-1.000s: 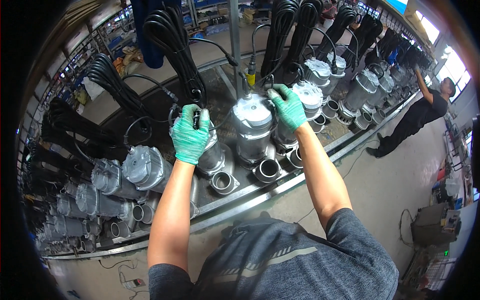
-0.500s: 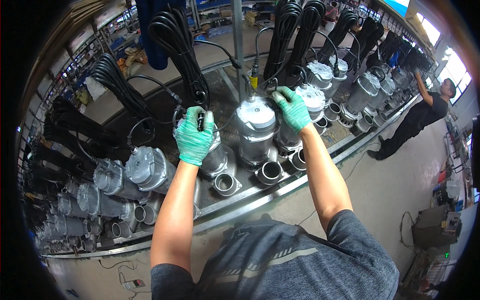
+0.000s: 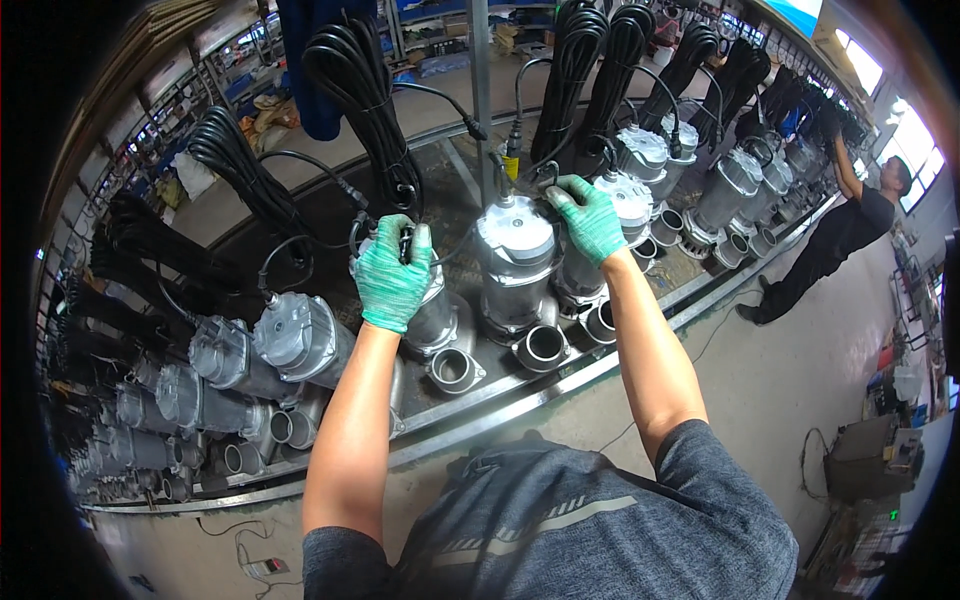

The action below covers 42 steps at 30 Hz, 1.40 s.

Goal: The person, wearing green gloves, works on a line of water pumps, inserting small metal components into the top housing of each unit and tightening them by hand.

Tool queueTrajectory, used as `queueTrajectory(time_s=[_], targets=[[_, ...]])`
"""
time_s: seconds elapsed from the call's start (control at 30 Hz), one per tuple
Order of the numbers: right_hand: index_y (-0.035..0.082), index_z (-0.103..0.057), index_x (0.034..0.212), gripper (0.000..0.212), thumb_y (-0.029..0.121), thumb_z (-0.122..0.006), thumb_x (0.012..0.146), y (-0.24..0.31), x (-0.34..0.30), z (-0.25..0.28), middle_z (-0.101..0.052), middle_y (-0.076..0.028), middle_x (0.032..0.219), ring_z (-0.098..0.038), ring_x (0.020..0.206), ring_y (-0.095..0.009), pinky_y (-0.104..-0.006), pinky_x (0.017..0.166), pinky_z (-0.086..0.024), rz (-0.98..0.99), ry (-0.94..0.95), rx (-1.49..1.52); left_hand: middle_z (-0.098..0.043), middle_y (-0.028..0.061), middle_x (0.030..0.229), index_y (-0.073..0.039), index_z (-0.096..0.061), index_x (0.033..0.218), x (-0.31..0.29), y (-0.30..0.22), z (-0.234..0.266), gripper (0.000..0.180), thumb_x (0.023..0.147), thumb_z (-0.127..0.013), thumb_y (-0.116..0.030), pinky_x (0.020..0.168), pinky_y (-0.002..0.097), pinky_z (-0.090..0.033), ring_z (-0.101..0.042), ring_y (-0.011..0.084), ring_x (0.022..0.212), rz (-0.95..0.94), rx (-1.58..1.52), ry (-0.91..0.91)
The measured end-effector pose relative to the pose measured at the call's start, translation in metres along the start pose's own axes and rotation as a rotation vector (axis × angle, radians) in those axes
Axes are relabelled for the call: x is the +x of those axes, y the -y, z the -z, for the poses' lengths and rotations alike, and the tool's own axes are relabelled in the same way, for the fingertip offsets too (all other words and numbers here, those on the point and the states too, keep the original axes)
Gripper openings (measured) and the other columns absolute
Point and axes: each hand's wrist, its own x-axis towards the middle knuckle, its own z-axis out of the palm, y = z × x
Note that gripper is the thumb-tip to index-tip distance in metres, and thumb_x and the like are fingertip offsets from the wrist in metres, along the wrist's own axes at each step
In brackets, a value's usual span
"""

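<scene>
Both my hands wear green knit gloves. My left hand (image 3: pixel 394 278) is closed at the top of a grey metal pump (image 3: pixel 430 318), its thumb and fingers curled round a small dark part that I cannot make out. My right hand (image 3: pixel 592 222) is closed over the top of another pump (image 3: pixel 580 274), fingertips bent at a dark piece mostly hidden by the glove. Between my hands stands a pump (image 3: pixel 517 243) with a pale lid. A black cable with a yellow tag (image 3: pixel 511 167) rises behind it.
More pumps (image 3: pixel 292 335) stand in a row along the metal-edged bench, with round outlets facing me. Coiled black cables (image 3: pixel 360 100) hang behind them. A metal post (image 3: pixel 479 90) rises near the middle. Another person (image 3: pixel 850 225) stands at the far right, arm raised to the row.
Both hands stay almost where they were, at the same two pumps. The whole view has shifted very slightly.
</scene>
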Motion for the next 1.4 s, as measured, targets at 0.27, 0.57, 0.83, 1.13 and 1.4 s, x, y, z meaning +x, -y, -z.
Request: queueTrajectory(time_s=[0.27, 0.57, 0.83, 1.13, 1.4], targets=[[0.000, -0.061, 0.102, 0.032, 0.023, -0.079, 0.088, -0.011, 0.010, -0.008, -0.065, -0.005, 0.085, -0.059, 0.080, -0.011, -0.0278, 0.073, -0.052, -0.064, -0.087, -0.028, -0.067, 0.0107, 0.072, -0.012, -0.064, 0.097, 0.000, -0.001, 0.001, 0.019, 0.091, -0.072, -0.028, 0.060, 0.0409, -0.052, -0.067, 0.0296, 0.065, 0.015, 0.008, 0.019], [0.008, -0.063, 0.131, 0.044, 0.038, -0.063, 0.098, 0.031, 0.003, 0.020, -0.067, -0.003, 0.094, -0.061, 0.087, -0.012, -0.0306, 0.081, -0.051, 0.102, 0.231, -0.182, -0.066, 0.0101, 0.071, -0.012, -0.064, 0.096, 0.000, 0.001, 0.000, 0.019, 0.091, -0.073, -0.028, 0.059, 0.0406, -0.051, -0.066, 0.0289, 0.063, -0.004, 0.003, 0.003], [0.000, -0.064, 0.125, 0.051, 0.043, -0.065, 0.096, 0.013, 0.029, 0.012, -0.073, -0.014, 0.106, -0.070, 0.093, -0.027, -0.0378, 0.083, -0.054, 0.082, 0.015, -0.477, -0.067, 0.0092, 0.072, -0.012, -0.064, 0.096, 0.000, -0.001, 0.000, 0.020, 0.091, -0.073, -0.029, 0.060, 0.0398, -0.052, -0.067, 0.0277, 0.065, 0.003, 0.000, 0.010], [0.007, -0.058, 0.128, 0.036, 0.024, -0.060, 0.097, 0.026, 0.038, -0.019, -0.068, -0.025, 0.110, -0.067, 0.100, -0.042, -0.0462, 0.084, -0.054, 0.133, -0.058, -0.471, -0.067, 0.0088, 0.072, -0.011, -0.065, 0.097, -0.002, 0.004, 0.000, 0.019, 0.090, -0.074, -0.027, 0.061, 0.0392, -0.052, -0.066, 0.0270, 0.065, 0.003, -0.029, -0.005], [0.009, -0.063, 0.118, 0.026, 0.018, -0.061, 0.094, 0.012, 0.042, -0.020, -0.071, -0.021, 0.103, -0.068, 0.096, -0.041, -0.0434, 0.082, -0.054, 0.181, -0.172, -0.621, -0.067, 0.0098, 0.073, -0.010, -0.065, 0.097, -0.002, 0.003, 0.000, 0.020, 0.089, -0.075, -0.027, 0.059, 0.0388, -0.052, -0.066, 0.0269, 0.064, -0.008, -0.048, -0.030]])
